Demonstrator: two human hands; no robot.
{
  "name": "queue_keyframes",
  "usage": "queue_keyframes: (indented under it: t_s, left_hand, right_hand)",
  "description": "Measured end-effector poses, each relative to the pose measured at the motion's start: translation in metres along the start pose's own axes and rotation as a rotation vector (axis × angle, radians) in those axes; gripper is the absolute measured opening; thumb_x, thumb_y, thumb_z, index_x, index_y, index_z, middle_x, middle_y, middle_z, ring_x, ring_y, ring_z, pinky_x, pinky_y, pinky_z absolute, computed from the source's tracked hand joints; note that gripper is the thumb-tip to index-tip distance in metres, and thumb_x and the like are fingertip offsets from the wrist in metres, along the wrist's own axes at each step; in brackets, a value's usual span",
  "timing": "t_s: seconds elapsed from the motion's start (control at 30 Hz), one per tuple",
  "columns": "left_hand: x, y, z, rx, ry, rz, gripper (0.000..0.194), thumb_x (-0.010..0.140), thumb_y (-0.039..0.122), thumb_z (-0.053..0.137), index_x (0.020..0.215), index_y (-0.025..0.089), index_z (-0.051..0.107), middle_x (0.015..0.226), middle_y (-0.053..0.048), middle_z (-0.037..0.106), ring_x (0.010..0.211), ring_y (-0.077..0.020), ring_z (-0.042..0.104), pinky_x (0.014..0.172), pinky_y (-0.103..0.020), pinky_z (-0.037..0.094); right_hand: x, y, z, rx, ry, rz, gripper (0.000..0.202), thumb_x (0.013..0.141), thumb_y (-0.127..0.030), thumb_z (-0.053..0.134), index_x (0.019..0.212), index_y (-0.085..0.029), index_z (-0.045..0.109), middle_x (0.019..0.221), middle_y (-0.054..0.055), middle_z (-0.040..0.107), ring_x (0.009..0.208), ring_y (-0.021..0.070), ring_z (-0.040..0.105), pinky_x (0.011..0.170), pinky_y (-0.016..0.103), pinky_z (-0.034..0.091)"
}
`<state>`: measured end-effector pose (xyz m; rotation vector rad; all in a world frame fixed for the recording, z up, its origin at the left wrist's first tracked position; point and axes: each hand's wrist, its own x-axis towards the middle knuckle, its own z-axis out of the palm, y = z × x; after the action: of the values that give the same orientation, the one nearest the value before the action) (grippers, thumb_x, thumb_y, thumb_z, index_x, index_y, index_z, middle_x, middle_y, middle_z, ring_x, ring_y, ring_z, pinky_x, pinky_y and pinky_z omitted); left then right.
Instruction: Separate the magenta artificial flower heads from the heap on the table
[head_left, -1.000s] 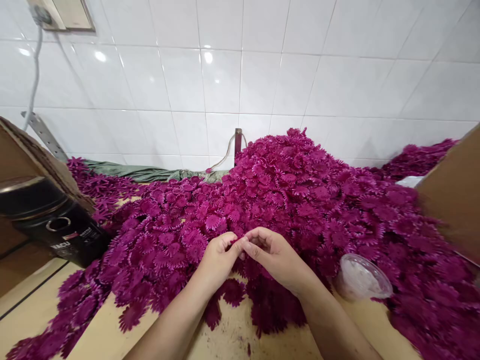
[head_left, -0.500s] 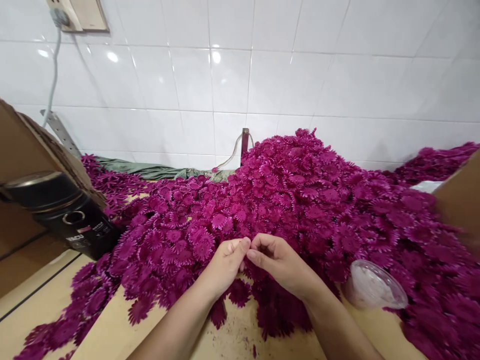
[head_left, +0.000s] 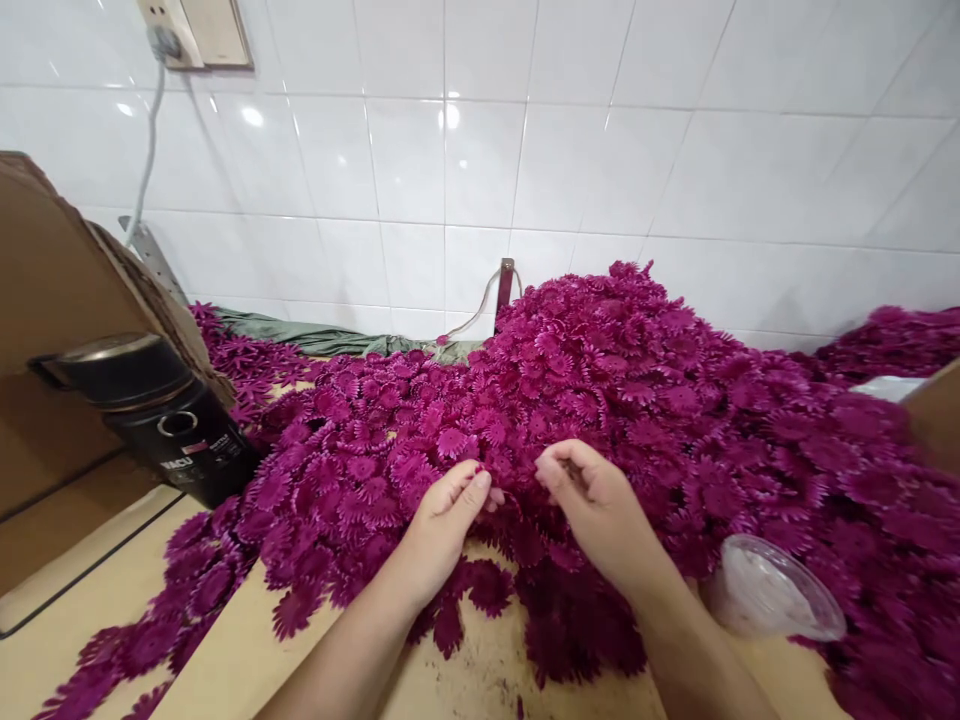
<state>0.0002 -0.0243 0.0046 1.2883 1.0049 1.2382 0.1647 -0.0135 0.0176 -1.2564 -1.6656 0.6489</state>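
A large heap of magenta artificial flower heads (head_left: 600, 370) spreads across the table (head_left: 480, 670), several lying loose near its front edge. My left hand (head_left: 450, 510) is closed in a pinch in front of the heap, a tiny magenta bit showing at its fingertips; what it belongs to is too small to name. A short gap to the right, my right hand (head_left: 592, 500) has thumb and forefinger pressed together. Whatever they hold, if anything, cannot be made out. Right of that forearm, a clear plastic cup (head_left: 780, 590) with whitish contents leans over among the flowers.
On the left, a black bottle (head_left: 172, 420) leans beside a cardboard box (head_left: 67, 300). White tiled wall (head_left: 390, 150) stands behind the heap, with a plugged-in cable (head_left: 154, 140) at upper left. Green cloth (head_left: 322, 337) lies along the wall. Another cardboard edge (head_left: 937, 420) is at far right.
My hands, touching at the fingertips before, have come apart; the right has moved right and slightly up. The whole view has shifted, so surroundings sit farther right.
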Motion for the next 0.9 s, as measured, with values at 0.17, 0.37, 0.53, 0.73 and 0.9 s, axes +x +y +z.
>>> queue_keyframes:
  t_s: [0.17, 0.37, 0.53, 0.73, 0.9]
  left_hand:
    - [-0.001, -0.001, 0.005, 0.035, -0.119, -0.020, 0.030, 0.073, 0.043, 0.053, 0.058, 0.017, 0.049, 0.061, 0.003, 0.047, 0.061, -0.0114, 0.042, 0.060, -0.024, 0.036]
    - [0.001, -0.005, 0.005, 0.144, -0.129, -0.006, 0.028, 0.078, 0.042, 0.045, 0.065, 0.017, 0.053, 0.063, 0.001, 0.051, 0.063, -0.0133, 0.046, 0.060, -0.025, 0.038]
    - [0.004, -0.009, 0.005, 0.186, -0.122, 0.007, 0.014, 0.073, 0.028, 0.052, 0.077, 0.017, 0.060, 0.072, -0.001, 0.059, 0.069, -0.0145, 0.051, 0.067, -0.025, 0.040]
    - [0.006, -0.012, 0.007, 0.144, -0.029, -0.052, 0.012, 0.072, 0.026, 0.054, 0.067, 0.016, 0.059, 0.066, 0.000, 0.056, 0.066, -0.0130, 0.049, 0.065, -0.024, 0.039]
    - [0.005, -0.015, 0.010, 0.062, -0.149, -0.103, 0.014, 0.069, 0.026, 0.057, 0.078, 0.016, 0.058, 0.067, 0.001, 0.055, 0.063, -0.0119, 0.047, 0.061, -0.024, 0.038]
  right_hand:
    - [-0.008, -0.018, 0.017, 0.142, -0.162, 0.001, 0.013, 0.077, -0.029, 0.051, 0.085, -0.018, 0.052, 0.072, 0.001, 0.056, 0.065, 0.0127, 0.053, 0.060, 0.024, 0.044]
    - [-0.012, -0.008, 0.022, 0.123, -0.176, 0.038, 0.002, 0.074, -0.020, 0.050, 0.075, -0.019, 0.049, 0.070, 0.000, 0.054, 0.064, 0.0129, 0.051, 0.061, 0.026, 0.043]
    - [-0.016, -0.006, 0.021, 0.152, -0.142, 0.025, 0.013, 0.068, -0.013, 0.051, 0.079, -0.019, 0.047, 0.078, 0.001, 0.052, 0.074, 0.0140, 0.051, 0.069, 0.028, 0.043]
    - [-0.016, 0.001, 0.018, 0.286, -0.185, 0.061, 0.019, 0.066, -0.013, 0.049, 0.084, -0.020, 0.046, 0.080, 0.000, 0.050, 0.076, 0.0133, 0.051, 0.073, 0.029, 0.044]
    - [-0.015, 0.002, 0.017, 0.318, -0.182, 0.075, 0.022, 0.066, -0.014, 0.050, 0.087, -0.020, 0.046, 0.084, 0.001, 0.051, 0.080, 0.0140, 0.053, 0.075, 0.029, 0.045]
